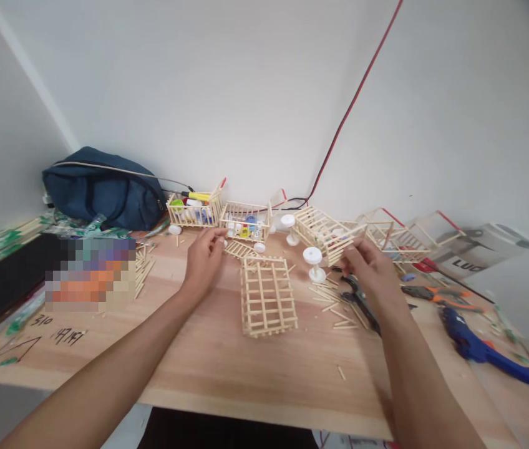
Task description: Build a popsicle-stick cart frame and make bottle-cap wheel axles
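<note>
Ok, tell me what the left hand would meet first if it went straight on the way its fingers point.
Probably the small stick cart holding white, yellow and blue pieces, just beyond the left hand; depth is unclear in this single view, so it might pass beside it.

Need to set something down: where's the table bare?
Bare table lies between the left forearm and stick frame, and from that frame to the front edge. Crowded: the back, with stick carts; the right, with pliers and glue gun.

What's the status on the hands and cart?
Right fingers on wheeled stick cart. Left fingers curled, holding nothing visible. Stick grid, loose sticks nearby.
</note>
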`<move>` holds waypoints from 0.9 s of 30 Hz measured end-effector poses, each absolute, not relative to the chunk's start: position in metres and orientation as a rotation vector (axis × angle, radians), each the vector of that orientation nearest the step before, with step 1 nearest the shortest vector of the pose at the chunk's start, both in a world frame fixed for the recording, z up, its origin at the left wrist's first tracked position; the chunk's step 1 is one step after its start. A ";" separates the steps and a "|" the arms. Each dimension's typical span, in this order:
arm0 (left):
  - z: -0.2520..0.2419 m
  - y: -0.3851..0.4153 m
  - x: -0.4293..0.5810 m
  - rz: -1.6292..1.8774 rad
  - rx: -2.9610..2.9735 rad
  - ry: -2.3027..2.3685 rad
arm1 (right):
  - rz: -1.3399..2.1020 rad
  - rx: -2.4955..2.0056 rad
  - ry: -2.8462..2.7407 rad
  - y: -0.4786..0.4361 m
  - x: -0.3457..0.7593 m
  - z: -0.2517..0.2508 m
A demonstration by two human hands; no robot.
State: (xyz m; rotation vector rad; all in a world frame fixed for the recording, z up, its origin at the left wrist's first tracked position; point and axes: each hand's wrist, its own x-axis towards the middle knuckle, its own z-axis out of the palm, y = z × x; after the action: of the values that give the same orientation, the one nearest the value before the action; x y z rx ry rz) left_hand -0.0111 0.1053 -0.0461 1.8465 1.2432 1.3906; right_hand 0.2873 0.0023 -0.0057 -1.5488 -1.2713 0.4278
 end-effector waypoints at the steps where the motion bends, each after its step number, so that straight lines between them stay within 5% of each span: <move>1: -0.046 0.105 -0.011 1.386 1.850 1.240 | 0.483 -1.521 -1.233 0.003 0.289 -0.009; 27: -0.053 0.110 -0.010 1.362 1.875 1.254 | 1.358 -1.040 -0.508 0.016 0.278 -0.030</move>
State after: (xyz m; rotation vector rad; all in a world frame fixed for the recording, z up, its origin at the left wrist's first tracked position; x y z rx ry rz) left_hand -0.0096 0.1104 -0.0527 1.8750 1.2538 1.3624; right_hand 0.2782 0.0159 -0.0301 -1.0402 -0.5084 1.3575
